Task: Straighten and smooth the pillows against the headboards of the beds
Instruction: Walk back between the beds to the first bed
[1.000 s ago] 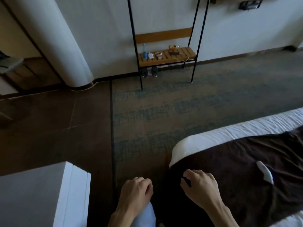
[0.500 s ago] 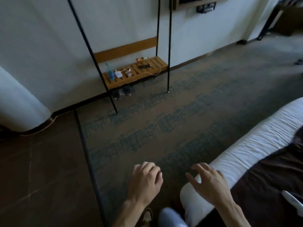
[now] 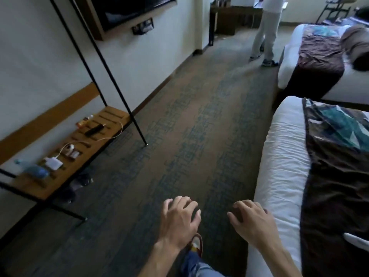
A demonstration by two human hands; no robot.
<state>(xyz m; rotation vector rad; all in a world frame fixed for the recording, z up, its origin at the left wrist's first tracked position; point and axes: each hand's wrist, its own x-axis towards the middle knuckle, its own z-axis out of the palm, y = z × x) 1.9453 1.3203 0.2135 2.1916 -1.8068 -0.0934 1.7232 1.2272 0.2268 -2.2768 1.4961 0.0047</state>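
My left hand (image 3: 179, 220) and my right hand (image 3: 250, 221) hover in front of me above the carpet, fingers loosely curled, holding nothing. The near bed (image 3: 283, 166) runs along the right, white sheet with a brown and teal runner (image 3: 337, 176) across it. A second bed (image 3: 289, 56) stands farther back on the right, carrying a brown runner and a brown bolster (image 3: 357, 45). No pillows or headboards are in view.
A low wooden shelf (image 3: 65, 168) on a black metal frame stands against the left wall, holding a bottle, chargers and a remote, with shoes under it. A wall TV (image 3: 127, 11) hangs above. Another person (image 3: 265, 33) stands by the far bed. Patterned carpet (image 3: 189, 126) runs between.
The view has swung right, from the floor and shelf to the aisle along the beds. The second bed and the other person have come into sight. Both hands stay empty in front of me.
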